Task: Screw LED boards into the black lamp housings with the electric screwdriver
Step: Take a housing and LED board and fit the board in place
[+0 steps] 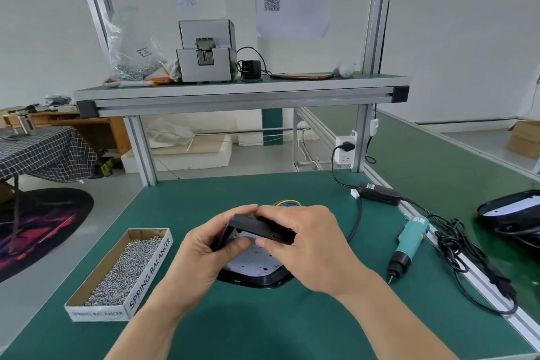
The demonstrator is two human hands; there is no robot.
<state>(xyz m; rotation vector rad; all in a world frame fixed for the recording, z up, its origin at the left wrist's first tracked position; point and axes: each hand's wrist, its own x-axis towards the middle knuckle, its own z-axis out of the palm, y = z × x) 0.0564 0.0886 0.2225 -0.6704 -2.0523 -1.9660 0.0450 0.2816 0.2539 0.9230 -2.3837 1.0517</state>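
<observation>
A black lamp housing [257, 282] lies on the green table, and a white LED board [254, 261] shows inside it. Above it, both hands hold a small flat black box [260, 229]. My left hand [201, 254] grips its left end, thumb underneath. My right hand [309, 245] grips its right end from above. Coloured wires [287, 202] peek out behind the hands. The teal electric screwdriver [407, 245] lies on the table to the right, tip toward me, untouched. A cardboard tray of screws [125, 266] sits to the left.
The screwdriver's black cable [455, 245] coils along the table's right rail to a power adapter [380, 193] and wall socket [346, 152]. Another black housing [511, 207] rests at the far right. A shelf above holds a screw feeder [206, 52] and a bag of screws [133, 50].
</observation>
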